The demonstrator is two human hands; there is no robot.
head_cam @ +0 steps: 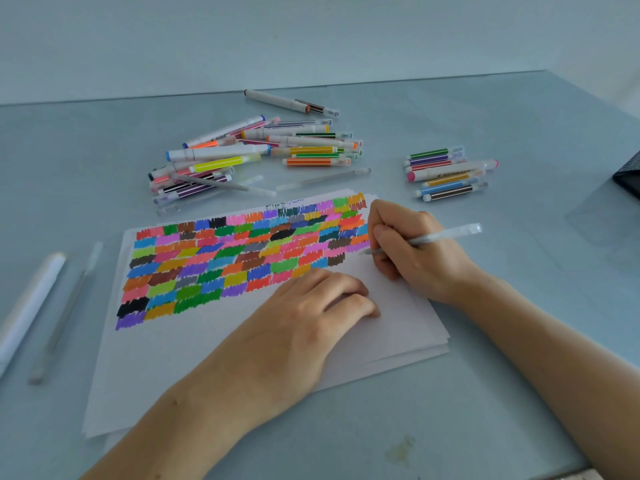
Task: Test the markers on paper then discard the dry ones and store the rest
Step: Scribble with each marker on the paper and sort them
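Fingers: right hand (412, 252) pinches a clear pen (440, 236), tip on the paper (221, 348) at its right edge; left hand (311, 306) rests on the sheet, fingers loosely curled
Markers: large pile (252, 152) beyond the paper's far edge; small group (448, 174) beyond its right corner
Open room: bare table (519, 393) right of the paper
Left edge: two pale pens (52, 306) lie beside it

White paper (391, 306) covered in rows of multicoloured scribbled swatches (242, 258), pale blue-grey table (519, 393), heaped markers (256, 154) with white barrels and striped coloured bands, translucent clear pen (443, 235), dark patterned case (628, 174) at right edge
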